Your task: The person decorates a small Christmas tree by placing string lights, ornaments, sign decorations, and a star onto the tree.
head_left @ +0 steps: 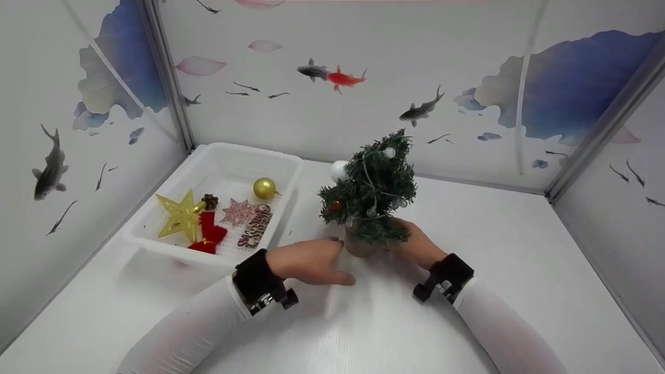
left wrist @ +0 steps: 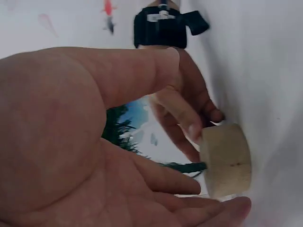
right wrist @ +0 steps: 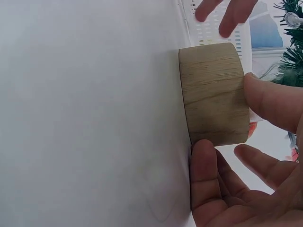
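Observation:
A small artificial Christmas tree [head_left: 382, 179] stands on the table, leaning slightly to the right in the head view. A string of clear bulbs, a white ball [head_left: 339, 170] and an orange ornament [head_left: 335, 205] hang on it. My right hand [head_left: 415, 244] holds its round wooden base [right wrist: 214, 94] from the right, thumb on the top edge and a fingertip against the side, as the right wrist view shows. On the other side, my left hand [head_left: 309, 262] is beside the base, its thumb and fingers spread apart and nothing between them.
A white plastic basket [head_left: 297, 179] at the left holds a gold star [head_left: 180, 215], gold ball [head_left: 264, 188], pine cone [head_left: 210, 201], red boot [head_left: 212, 228], pink glitter star [head_left: 239, 212] and lettered ornament [head_left: 255, 227]. Printed panels [head_left: 447, 62] wall in the white table [head_left: 363, 322].

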### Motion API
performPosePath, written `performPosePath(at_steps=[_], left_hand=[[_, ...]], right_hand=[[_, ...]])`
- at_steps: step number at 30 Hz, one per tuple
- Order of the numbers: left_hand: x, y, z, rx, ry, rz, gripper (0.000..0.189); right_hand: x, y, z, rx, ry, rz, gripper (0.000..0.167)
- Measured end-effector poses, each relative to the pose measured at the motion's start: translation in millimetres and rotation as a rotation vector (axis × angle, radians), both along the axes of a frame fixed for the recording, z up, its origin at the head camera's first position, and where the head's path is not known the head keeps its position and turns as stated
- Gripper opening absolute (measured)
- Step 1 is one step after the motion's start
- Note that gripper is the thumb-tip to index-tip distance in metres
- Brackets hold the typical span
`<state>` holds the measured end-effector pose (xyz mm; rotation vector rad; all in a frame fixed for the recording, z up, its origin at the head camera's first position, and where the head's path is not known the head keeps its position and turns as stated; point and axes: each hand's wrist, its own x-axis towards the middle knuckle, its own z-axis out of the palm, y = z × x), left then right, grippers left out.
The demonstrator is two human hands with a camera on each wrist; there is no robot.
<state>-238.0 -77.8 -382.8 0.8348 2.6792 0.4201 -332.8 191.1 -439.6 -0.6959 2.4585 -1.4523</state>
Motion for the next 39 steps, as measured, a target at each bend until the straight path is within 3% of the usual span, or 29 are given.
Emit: performPosePath(at_steps=[4, 8, 11, 14, 16, 18, 21, 24, 27, 30, 39], left_hand=[[15.7, -12.1, 30.2, 0.004, 0.005, -0.032, 0.057], [26.1, -38.2, 64.7, 0.044, 0.049, 0.053, 0.056], [14.1, -61.0, 86.3, 0.073, 0.128, 0.175, 0.045], [-17.8, -80.9, 93.3, 0.092, 0.224, 0.331, 0.043], [-44.3, -92.4, 88.1, 0.078, 0.276, 0.418, 0.044], [-69.8, -103.3, 76.9, 0.038, 0.317, 0.468, 0.045], [-100.5, -118.6, 56.8, -0.048, 0.345, 0.478, 0.049], [-120.0, -130.3, 39.8, -0.122, 0.325, 0.458, 0.052], [-131.2, -136.3, 25.4, -0.179, 0.283, 0.424, 0.058], [-135.6, -136.7, 14.6, -0.215, 0.238, 0.401, 0.064], [-134.9, -127.8, 5.7, -0.261, 0.177, 0.318, 0.043]], right_hand=[[1.0, 0, 0.0, -0.002, -0.003, -0.004, 0.051], [2.6, -4, -0.6, 0.012, -0.009, 0.039, 0.053], [3.6, -5, -0.9, 0.011, -0.008, 0.065, 0.051], [3.6, -4, -0.8, -0.009, 0.005, 0.068, 0.047], [3.6, -3, -0.6, -0.021, 0.006, 0.072, 0.047], [3.8, -3, -0.5, -0.019, 0.0, 0.068, 0.048], [4.4, -2, -0.7, -0.008, -0.014, 0.061, 0.049], [4.8, -2, -1.3, -0.011, -0.028, 0.051, 0.049], [4.8, -2, -1.9, -0.02, -0.029, 0.042, 0.049], [4.5, 0, -1.2, -0.014, -0.017, 0.034, 0.05], [4.3, 2, 1.7, 0.033, 0.008, 0.013, 0.048]])
